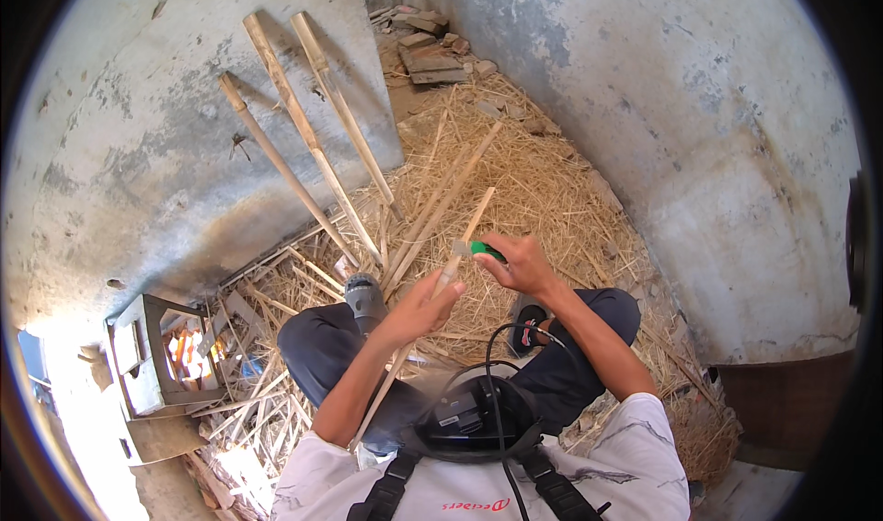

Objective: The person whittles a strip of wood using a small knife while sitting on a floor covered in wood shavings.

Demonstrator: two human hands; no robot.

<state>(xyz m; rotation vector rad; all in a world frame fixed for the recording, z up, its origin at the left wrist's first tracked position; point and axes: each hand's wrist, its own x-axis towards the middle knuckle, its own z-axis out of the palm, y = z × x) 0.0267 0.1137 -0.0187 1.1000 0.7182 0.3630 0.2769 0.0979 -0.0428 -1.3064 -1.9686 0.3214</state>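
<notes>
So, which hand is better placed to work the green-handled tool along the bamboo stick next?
The right hand, probably. It already holds the green-handled tool against the bamboo stick, while the left hand is wrapped around the stick lower down, steadying it.

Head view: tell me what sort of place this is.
Probably a rough outdoor work corner for bamboo craft: bare stained concrete walls, a floor of straw and shavings, bamboo poles leaning up, and a power drill resting on one knee.

We see the ground (pixel 570 167) covered by a layer of dry straw (pixel 543 190); loose bamboo strips (pixel 441 199) lie on it; broken bricks (pixel 432 57) are piled at the far corner; a power drill (pixel 364 300) rests beside the knee.
</notes>
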